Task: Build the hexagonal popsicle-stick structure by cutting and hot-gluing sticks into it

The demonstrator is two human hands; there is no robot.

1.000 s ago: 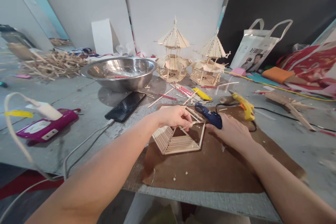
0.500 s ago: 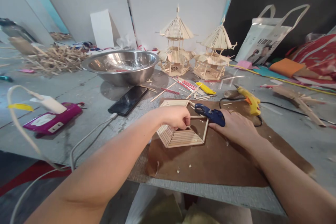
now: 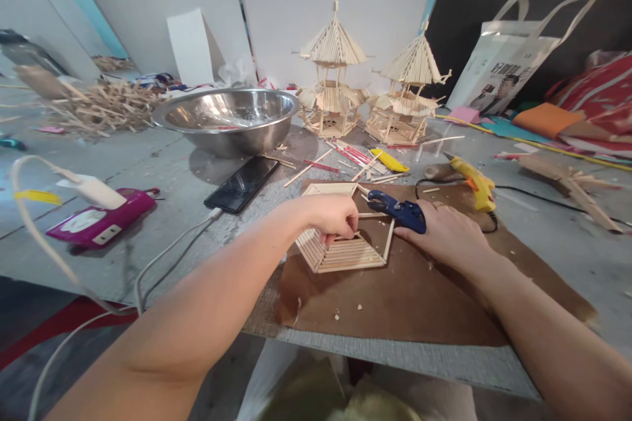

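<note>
A hexagonal frame of thin wooden sticks (image 3: 349,255) lies flat on the brown sheet, with rows of sticks filling its left and near sections. My left hand (image 3: 336,216) is over the frame's middle, fingers pinched on a short thin stick (image 3: 351,235) at the innermost near row; the fingers cover most of it. To the right, my right hand (image 3: 447,231) is wrapped round the handles of blue pliers (image 3: 399,212). Their jaws point left, over the frame's upper right edge.
On the brown sheet (image 3: 395,309) are small scraps. A yellow glue gun (image 3: 471,183) lies at right. Beyond are loose sticks (image 3: 353,156), a yellow cutter (image 3: 390,160), two stick pavilions (image 3: 333,102) and a steel bowl (image 3: 232,135). A phone (image 3: 241,184) and purple power strip (image 3: 103,217) lie left.
The view has shifted slightly. My left fingers have moved a little at the inner row of sticks; my right hand keeps its hold on the pliers.
</note>
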